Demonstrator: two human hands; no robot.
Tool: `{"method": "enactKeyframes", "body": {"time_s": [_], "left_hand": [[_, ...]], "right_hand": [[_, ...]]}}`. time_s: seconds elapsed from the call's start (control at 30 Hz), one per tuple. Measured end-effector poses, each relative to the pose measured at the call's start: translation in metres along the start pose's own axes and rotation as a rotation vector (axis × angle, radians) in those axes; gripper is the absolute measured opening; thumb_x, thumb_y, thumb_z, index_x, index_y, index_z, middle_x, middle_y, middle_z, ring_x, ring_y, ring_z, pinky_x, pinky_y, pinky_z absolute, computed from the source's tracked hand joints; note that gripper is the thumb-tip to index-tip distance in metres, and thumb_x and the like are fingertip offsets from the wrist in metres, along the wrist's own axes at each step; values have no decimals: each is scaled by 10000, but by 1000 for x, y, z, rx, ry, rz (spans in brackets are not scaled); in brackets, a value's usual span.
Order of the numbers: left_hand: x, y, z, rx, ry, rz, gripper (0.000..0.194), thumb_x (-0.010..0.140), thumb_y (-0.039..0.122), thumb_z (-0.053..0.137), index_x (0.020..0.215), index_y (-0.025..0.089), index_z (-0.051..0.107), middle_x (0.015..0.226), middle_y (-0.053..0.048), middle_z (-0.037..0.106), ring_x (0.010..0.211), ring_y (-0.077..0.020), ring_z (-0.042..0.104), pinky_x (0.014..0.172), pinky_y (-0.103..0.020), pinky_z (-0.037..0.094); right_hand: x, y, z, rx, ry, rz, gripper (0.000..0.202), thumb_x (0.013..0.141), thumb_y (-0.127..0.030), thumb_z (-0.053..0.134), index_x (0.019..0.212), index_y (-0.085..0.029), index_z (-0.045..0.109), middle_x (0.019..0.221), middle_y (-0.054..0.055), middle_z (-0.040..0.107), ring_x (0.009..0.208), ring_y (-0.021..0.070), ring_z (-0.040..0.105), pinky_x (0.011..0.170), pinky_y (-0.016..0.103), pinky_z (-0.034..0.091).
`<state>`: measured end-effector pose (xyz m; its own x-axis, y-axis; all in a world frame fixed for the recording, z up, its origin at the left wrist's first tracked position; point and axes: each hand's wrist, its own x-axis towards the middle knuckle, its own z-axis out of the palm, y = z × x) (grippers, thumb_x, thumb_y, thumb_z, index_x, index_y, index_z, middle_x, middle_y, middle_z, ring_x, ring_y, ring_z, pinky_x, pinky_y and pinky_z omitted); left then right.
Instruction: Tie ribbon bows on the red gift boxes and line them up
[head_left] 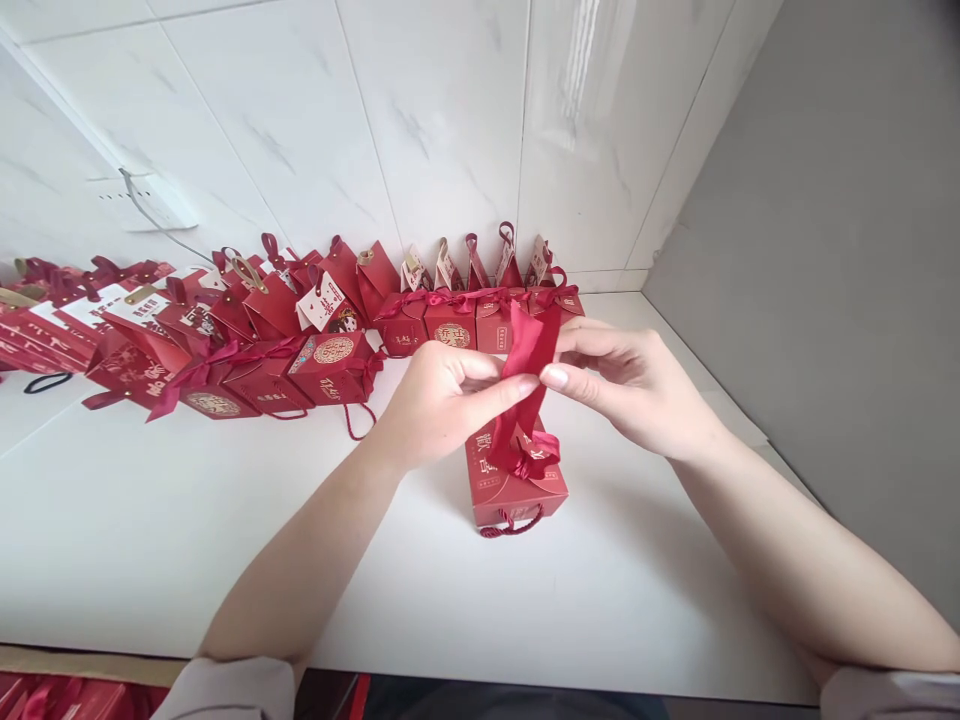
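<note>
A red gift box (pixel 517 492) with gold lettering rests on the white table in front of me, a twisted cord handle (pixel 517 524) at its near end. From a knot on its top rises a red ribbon (pixel 529 345), its tails lifted upright above the box. My left hand (pixel 450 400) pinches the ribbon between thumb and fingers from the left. On the other side, my right hand (pixel 630 380) also pinches the ribbon, its thumb tip almost meeting the left thumb. The far part of the box is hidden behind the ribbon and my hands.
Several red boxes with ribbons (pixel 450 325) stand against the tiled wall (pixel 450 130). More red boxes and bags (pixel 262 310) crowd the left side. A grey panel (pixel 840 220) bounds the right. Below the table's front edge, red boxes (pixel 67 697) show at lower left.
</note>
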<state>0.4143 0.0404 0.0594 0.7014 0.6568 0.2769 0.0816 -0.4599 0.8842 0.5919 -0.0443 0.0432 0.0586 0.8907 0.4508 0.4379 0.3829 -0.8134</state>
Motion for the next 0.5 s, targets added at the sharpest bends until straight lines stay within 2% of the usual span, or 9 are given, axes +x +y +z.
{"method": "enactKeyframes", "body": {"time_s": [0.1, 0.23, 0.37, 0.5], "left_hand": [[0, -4, 2, 46, -165, -36, 389, 826, 383, 660, 514, 153, 633, 502, 0, 522, 494, -109, 481, 454, -258, 333], [2, -5, 1, -2, -284, -107, 359, 840, 413, 644, 594, 157, 697, 559, -24, 595, 534, -124, 521, 481, -263, 371], [4, -5, 2, -65, -302, -114, 392, 872, 427, 613, 596, 162, 698, 561, -18, 611, 521, -105, 511, 496, -253, 378], [4, -6, 5, -43, -233, -59, 440, 878, 421, 615, 522, 164, 636, 480, 17, 501, 443, -67, 391, 440, -246, 275]], "right_hand": [[-2, 3, 2, 51, 31, 30, 372, 836, -592, 646, 767, -239, 741, 748, 34, 656, 761, 202, 603, 668, 347, 512], [-2, 3, 2, 97, 39, 39, 405, 833, -597, 646, 649, -243, 717, 667, 25, 625, 720, 202, 598, 623, 346, 499], [-3, -1, 2, 132, 62, 50, 352, 839, -536, 676, 640, -248, 709, 661, 19, 609, 732, 199, 597, 624, 338, 488], [-3, -3, 4, 203, 76, 49, 281, 834, -476, 708, 670, -247, 713, 719, 15, 621, 745, 192, 593, 647, 341, 490]]}}
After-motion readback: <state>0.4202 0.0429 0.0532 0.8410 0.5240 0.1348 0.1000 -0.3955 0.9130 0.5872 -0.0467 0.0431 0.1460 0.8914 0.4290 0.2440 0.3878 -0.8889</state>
